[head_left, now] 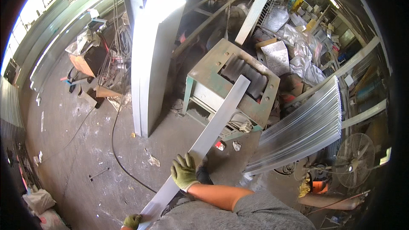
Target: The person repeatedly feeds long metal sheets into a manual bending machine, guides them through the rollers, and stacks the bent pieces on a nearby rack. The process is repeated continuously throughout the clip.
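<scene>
On the concrete floor [85,145] of the workshop, we are feeding a long flat metal strip [213,123] toward the green roller machine [232,81], and that looks to us like the step in hand. Starting at the left: our left hand [132,221], in a green work glove, sits at the near tail of the strip by the lower edge of the view; it seems closed on the strip's edge, though most of it is cut off, so we cannot tell how tightly the fingers wrap. A black cable [115,145] snakes across the floor just left of the strip, with scraps of paper and a small metal bar lying near it. Behind, a tall curved metal sheet [149,64] stands upright on its end, well clear of our line. Moving right, our right hand [184,172], also gloved, lies on the strip about a third of the way up, fingers spread over its top face and curled at the edge, pressing more than clamping. The strip runs on up and right, its far end resting across the machine's dark corrugated rollers [245,74]. As we judge it, the next move calls for keeping the strip square to the rollers while both hands steady it. Farther right, a stack of corrugated sheets [302,127] leans close beside the machine, and a floor fan [355,159] stands beyond; the stack crowds that side, so there's little room to swing the strip.
</scene>
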The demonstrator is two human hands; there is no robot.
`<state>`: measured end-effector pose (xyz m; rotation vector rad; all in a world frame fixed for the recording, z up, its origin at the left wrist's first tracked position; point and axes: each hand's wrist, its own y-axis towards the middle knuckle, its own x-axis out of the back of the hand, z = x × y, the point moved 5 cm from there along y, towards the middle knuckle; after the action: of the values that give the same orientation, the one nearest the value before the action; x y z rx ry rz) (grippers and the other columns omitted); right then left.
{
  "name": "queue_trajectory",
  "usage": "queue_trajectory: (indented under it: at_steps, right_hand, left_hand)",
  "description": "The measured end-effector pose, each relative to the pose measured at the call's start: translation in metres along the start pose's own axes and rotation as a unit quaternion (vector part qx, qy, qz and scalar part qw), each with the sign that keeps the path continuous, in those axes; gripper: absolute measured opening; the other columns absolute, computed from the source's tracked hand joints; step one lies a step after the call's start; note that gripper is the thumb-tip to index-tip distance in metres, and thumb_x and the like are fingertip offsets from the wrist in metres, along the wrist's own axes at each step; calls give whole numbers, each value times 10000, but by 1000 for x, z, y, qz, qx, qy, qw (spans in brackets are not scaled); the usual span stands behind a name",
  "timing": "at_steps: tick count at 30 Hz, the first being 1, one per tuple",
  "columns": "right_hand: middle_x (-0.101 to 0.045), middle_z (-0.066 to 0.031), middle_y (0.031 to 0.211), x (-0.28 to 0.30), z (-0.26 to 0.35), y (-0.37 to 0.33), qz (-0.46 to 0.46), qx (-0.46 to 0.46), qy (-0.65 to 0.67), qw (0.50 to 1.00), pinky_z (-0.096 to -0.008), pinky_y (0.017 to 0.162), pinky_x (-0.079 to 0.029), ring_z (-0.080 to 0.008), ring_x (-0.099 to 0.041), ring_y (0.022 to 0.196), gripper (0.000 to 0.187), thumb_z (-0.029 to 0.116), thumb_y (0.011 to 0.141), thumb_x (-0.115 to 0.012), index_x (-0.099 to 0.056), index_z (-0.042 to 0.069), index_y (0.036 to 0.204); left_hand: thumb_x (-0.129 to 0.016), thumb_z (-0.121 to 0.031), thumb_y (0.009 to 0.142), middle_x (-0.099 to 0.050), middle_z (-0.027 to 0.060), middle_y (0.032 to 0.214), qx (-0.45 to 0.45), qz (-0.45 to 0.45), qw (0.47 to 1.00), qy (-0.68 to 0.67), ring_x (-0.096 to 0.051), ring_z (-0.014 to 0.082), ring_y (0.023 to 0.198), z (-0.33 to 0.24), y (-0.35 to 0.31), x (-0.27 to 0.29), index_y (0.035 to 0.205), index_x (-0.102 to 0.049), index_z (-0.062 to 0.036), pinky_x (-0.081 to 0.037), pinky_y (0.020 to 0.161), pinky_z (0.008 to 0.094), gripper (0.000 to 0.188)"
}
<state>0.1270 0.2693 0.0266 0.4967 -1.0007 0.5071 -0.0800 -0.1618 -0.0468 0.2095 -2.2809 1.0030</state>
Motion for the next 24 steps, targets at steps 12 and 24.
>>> queue_trajectory:
  at_steps: [12, 24]
  right_hand:
    - [-517, -240, 1617, 92, -189, 177, -88, 29, -129, 987, -630, 1297, -294, -504, -418, 1527, 532, 321, 1079, -564, -605, -49, 1460]
    - [-587, -239, 1538, 130, -241, 184, -160, -15, 20, 987, -600, 1273, -355, -466, -514, 1461, 459, 184, 1027, -632, -630, -27, 1434]
  left_hand:
    - [-688, -749, 937, -787, 276, 1144, 40, 48, 997, 37, -740, 486, 1129, -263, 158, -9, 1218, -756, -74, -576, 973, 557, 734]
    - [-570, -674, 1040, -758, 305, 1233, -81, 64, 994, 45, -690, 497, 1224, -592, 353, -11, 1263, -766, -32, -537, 1049, 538, 707]
